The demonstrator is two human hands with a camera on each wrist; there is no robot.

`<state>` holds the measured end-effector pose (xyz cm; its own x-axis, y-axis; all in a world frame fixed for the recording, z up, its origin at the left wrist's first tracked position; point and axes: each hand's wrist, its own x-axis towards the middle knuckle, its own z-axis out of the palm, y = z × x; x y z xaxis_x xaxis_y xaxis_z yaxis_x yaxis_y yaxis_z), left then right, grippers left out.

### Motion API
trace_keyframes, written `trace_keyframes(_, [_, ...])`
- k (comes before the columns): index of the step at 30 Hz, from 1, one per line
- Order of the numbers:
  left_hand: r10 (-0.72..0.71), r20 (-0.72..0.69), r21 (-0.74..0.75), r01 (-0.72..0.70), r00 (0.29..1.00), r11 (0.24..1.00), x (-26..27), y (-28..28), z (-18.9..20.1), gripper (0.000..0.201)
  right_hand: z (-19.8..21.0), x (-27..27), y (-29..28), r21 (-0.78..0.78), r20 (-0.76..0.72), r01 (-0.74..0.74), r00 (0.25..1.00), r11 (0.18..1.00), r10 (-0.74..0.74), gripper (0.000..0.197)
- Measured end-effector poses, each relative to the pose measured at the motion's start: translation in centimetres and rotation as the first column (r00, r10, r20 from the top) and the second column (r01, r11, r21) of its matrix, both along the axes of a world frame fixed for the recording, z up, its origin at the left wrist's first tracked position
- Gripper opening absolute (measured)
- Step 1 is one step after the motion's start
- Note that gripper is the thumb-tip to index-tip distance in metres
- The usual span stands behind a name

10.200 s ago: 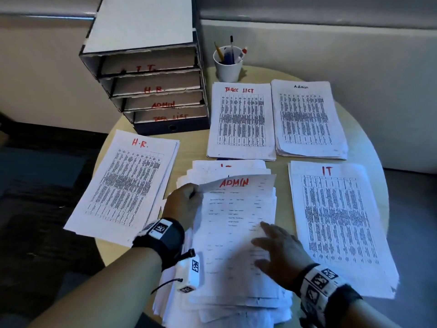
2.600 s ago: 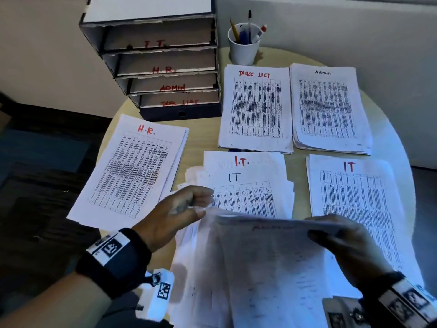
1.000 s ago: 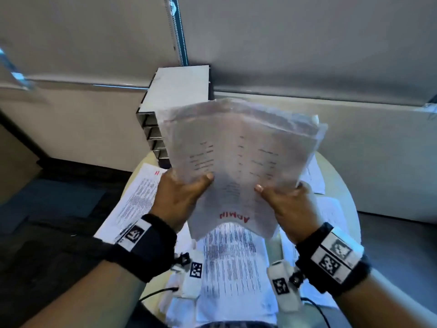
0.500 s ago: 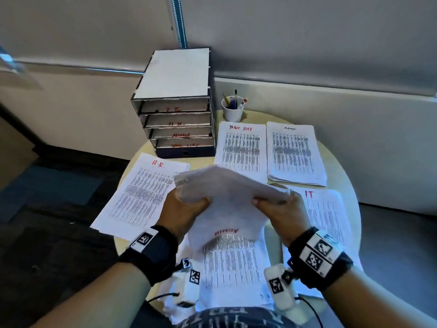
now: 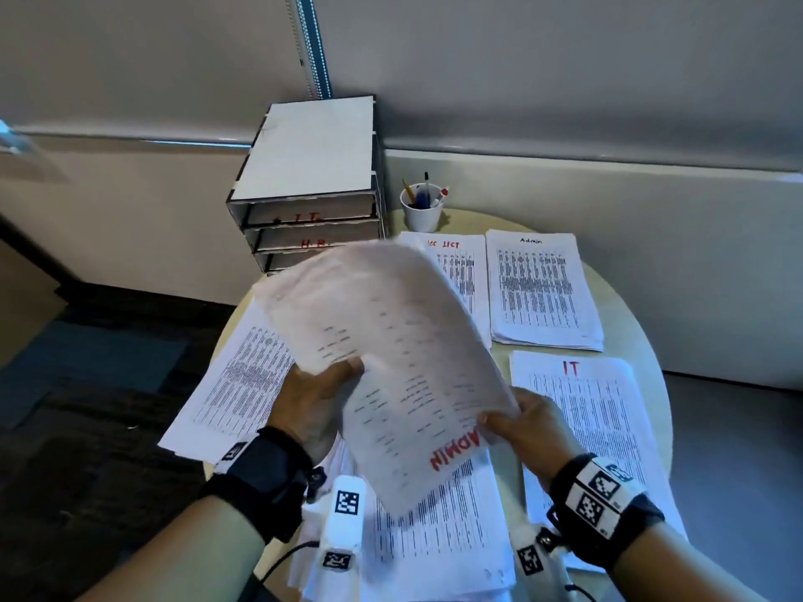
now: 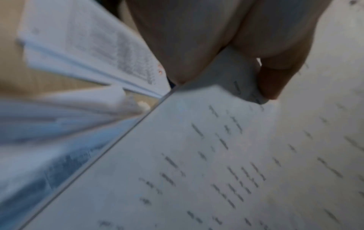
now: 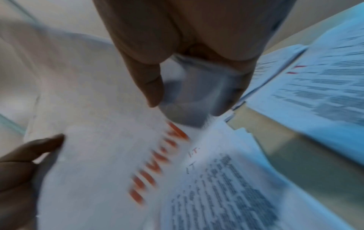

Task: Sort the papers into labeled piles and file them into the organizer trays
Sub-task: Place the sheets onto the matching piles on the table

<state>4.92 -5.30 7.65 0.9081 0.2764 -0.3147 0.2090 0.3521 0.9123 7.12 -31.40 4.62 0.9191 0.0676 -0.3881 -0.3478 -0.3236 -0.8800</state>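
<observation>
Nearest, loose papers [image 5: 439, 553] heaped on the round tabletop [image 5: 625, 297]; above them, an ADMIN sheaf [image 5: 391, 362] lifted clear, gripped by both hands, left hand [image 5: 313, 401] pinching one edge, right hand [image 5: 530, 423] pinching the corner by the red heading; beside, H.R. pile [image 5: 234, 384] left, IT pile [image 5: 595, 427] right; farther, Admin pile [image 5: 539, 288]; farthest, organizer trays [image 5: 304, 202] and pen cup [image 5: 421, 210].

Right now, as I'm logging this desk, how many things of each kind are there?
Paper piles on the table: 5 (left pile, task-list pile, Admin pile, IT pile, centre pile)
Held ADMIN sheaf: 1
Tray organizer: 1
Cup of pens: 1
Total: 8
</observation>
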Motion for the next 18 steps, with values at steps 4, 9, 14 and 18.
trace_keyframes(4, [0.010,-0.060,-0.206,-0.023,0.998,0.978,0.0,-0.5,0.3,0.032,0.1,-0.4,-1.4,0.022,0.012,0.068,0.998,0.997,-0.068,0.007])
trace_keyframes(9, [0.392,-0.020,0.589,-0.307,0.920,0.748,0.2,1.5,0.9,0.064,2.9,1.3,-4.0,-0.369,0.273,-0.068,0.945,0.927,0.179,0.027])
trace_keyframes(14, [-0.567,-0.063,0.972,-0.077,0.822,-0.220,-0.2,-1.7,4.1,0.083,6.4,2.5,-3.8,-0.770,0.221,-0.276,0.730,0.576,0.646,0.009])
trace_keyframes(18, [-0.584,-0.379,0.921,0.235,0.718,-0.309,1.8,-4.8,4.1,0.007,7.7,2.9,-2.6,-0.804,0.356,-0.187,0.610,0.565,0.708,0.026])
